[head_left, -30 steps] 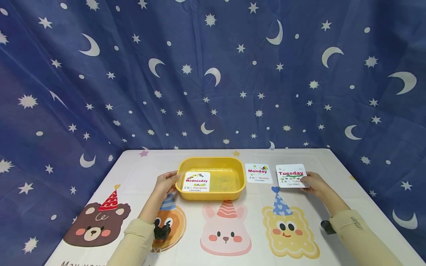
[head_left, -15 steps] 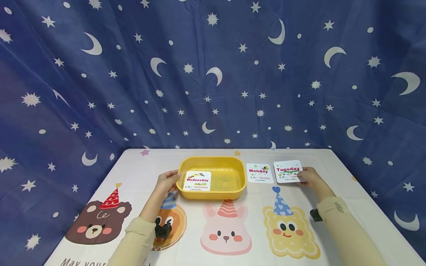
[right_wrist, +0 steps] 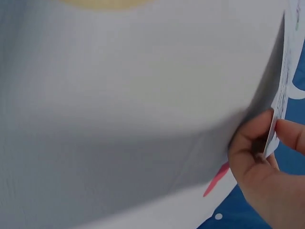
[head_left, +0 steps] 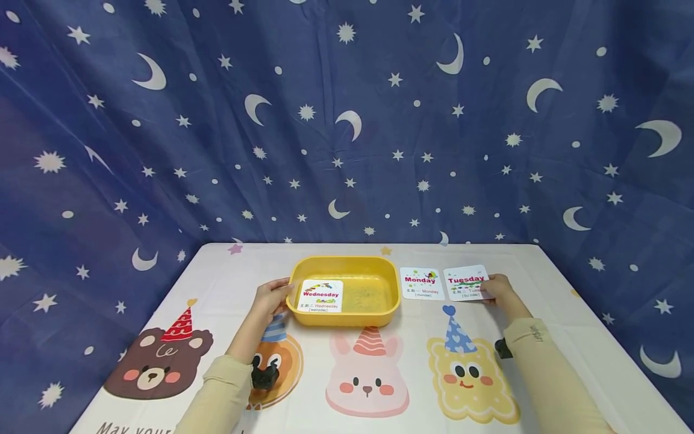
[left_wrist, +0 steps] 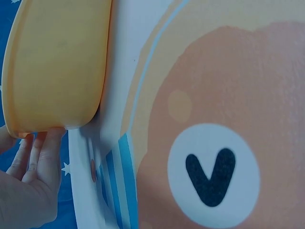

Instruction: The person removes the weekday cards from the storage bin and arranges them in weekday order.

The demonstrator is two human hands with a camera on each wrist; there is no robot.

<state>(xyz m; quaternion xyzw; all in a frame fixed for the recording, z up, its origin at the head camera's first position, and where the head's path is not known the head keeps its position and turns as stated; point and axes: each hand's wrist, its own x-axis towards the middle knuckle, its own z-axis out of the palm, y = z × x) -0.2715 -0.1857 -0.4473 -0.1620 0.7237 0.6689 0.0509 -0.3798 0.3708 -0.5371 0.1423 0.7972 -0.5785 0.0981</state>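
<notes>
A yellow plastic basket (head_left: 345,319) stands on the table with a "Wednesday" card (head_left: 321,296) lying in its left part. My left hand (head_left: 269,299) grips the basket's left end, thumb at the rim and fingers against the outer wall, as the left wrist view shows. To the right of the basket a "Monday" card (head_left: 422,284) lies flat. Close beside it, slightly tilted, is the "Tuesday" card (head_left: 464,280). My right hand (head_left: 502,293) pinches that card's right edge between thumb and curled fingers; in the right wrist view the card (right_wrist: 277,109) appears edge-on, near the cloth.
White tablecloth with printed cartoon figures, such as a bear (head_left: 154,364) and a pink rabbit (head_left: 367,386), covers the table. A blue star-and-moon curtain (head_left: 347,120) hangs behind the far edge and at both sides. Black wrist mounts show beneath both forearms.
My right hand has carried the "Tuesday" card leftward, right up to the "Monday" card, and lowered it slightly over the last half second. My left hand and the basket have stayed in place.
</notes>
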